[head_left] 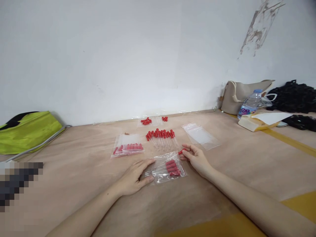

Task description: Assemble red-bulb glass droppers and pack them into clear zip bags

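Observation:
My left hand [135, 177] lies at the left edge of a clear zip bag [159, 176], fingers stretched out and thumb resting on it. Inside that bag are several red pieces [171, 165] like rubber bulbs, with thin clear stems toward the left. At the bag's upper right corner, my right hand [196, 159] pinches a small red piece [182, 151] between thumb and fingers. Just behind the bag, several thin clear sticks with red bulb ends [161, 134] lie in a fanned row, like droppers.
Filled zip bags [128, 146] lie left; flat zip bags [199, 134] lie right. Loose red pieces [146, 121] sit near the wall. At the right are a water bottle [250, 104], a beige bag [229, 98] and a tissue pack [256, 123]. A yellow-green fabric item [41, 131] lies left.

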Motion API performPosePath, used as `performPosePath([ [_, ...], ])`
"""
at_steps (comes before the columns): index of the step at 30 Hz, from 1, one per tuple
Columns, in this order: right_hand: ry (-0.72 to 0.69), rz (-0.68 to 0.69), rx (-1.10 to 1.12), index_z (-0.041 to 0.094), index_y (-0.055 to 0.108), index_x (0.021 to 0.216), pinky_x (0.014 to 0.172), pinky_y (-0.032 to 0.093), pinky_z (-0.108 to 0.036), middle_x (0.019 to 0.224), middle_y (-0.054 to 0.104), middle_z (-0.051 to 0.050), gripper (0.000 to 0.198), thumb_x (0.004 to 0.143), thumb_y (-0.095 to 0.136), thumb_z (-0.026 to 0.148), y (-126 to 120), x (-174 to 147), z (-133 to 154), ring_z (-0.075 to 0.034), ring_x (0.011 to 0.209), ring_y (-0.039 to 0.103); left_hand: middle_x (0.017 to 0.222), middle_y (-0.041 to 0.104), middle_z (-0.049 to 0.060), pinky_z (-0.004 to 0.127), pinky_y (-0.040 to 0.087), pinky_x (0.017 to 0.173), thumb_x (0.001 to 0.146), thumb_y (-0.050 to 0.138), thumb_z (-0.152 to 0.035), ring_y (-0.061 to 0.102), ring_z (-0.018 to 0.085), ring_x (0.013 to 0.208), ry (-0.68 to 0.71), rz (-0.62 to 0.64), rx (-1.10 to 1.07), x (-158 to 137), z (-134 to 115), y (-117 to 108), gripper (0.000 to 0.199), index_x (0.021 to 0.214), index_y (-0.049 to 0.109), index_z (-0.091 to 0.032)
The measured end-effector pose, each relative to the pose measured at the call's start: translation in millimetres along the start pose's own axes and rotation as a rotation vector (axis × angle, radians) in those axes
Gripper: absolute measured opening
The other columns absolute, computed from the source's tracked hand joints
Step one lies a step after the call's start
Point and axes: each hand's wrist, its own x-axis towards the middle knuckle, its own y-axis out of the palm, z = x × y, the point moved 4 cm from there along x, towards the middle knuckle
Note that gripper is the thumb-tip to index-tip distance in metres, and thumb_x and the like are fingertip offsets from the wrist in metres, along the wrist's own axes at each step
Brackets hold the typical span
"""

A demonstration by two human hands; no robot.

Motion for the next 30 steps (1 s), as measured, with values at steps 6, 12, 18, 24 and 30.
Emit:
performPosePath([
  [6, -0.085, 0.133, -0.192, 0.018, 0.050, 0.079, 0.052, 0.047, -0.024, 0.074, 0.062, 0.000, 0.038, 0.058, 0.070, 0.041, 10.6, -2.4, 0.2, -0.011, 0.056, 0.058, 0.131, 0.043, 0.005, 0.039, 0.033, 0.098, 0.085, 0.044, -0.039, 0.041, 0.022, 0.117, 0.036, 0.016, 0.042, -0.2, -2.7, 0.0, 0.049, 0.131, 0.032, -0.027],
  [12, -0.055, 0.162, -0.322, 0.018, 0.060, 0.082, 0.053, 0.050, -0.030, 0.064, 0.066, -0.003, 0.035, 0.062, 0.066, 0.046, 12.2, 4.1, -11.6, -0.018, 0.057, 0.061, 0.131, 0.044, 0.005, 0.041, 0.033, 0.098, 0.086, 0.043, -0.040, 0.041, 0.022, 0.117, 0.052, 0.014, 0.066, 0.8, -4.8, -0.5, 0.048, 0.131, 0.032, -0.027],
  [18, -0.099, 0.259, -0.278, 0.015, 0.066, 0.081, 0.070, 0.050, -0.035, 0.082, 0.068, -0.006, 0.033, 0.068, 0.060, 0.045, 22.2, 4.7, -11.9, -0.021, 0.076, 0.063, 0.129, 0.045, 0.005, 0.040, 0.033, 0.098, 0.085, 0.044, -0.038, 0.042, 0.022, 0.116, 0.056, 0.006, 0.047, 1.9, -6.1, -0.9, 0.048, 0.130, 0.033, -0.027],
  [24, 0.096, 0.444, -0.150, 0.016, 0.063, 0.083, 0.064, 0.050, -0.030, 0.075, 0.066, -0.002, 0.026, 0.071, 0.056, 0.037, 32.1, -3.2, -5.9, -0.015, 0.065, 0.062, 0.128, 0.046, 0.006, 0.040, 0.035, 0.096, 0.084, 0.046, -0.038, 0.045, 0.023, 0.113, 0.032, -0.016, -0.004, 0.8, -4.5, -1.4, 0.050, 0.130, 0.033, -0.026],
  [30, 0.108, 0.154, -0.258, 0.019, 0.051, 0.090, 0.041, 0.037, -0.019, 0.054, 0.057, 0.007, 0.036, 0.063, 0.067, 0.036, 18.2, 0.4, 2.1, -0.007, 0.040, 0.048, 0.128, 0.047, 0.006, 0.041, 0.035, 0.097, 0.083, 0.048, -0.036, 0.045, 0.023, 0.114, 0.029, -0.019, -0.039, 0.1, -4.1, -1.5, 0.049, 0.130, 0.035, -0.027],
])
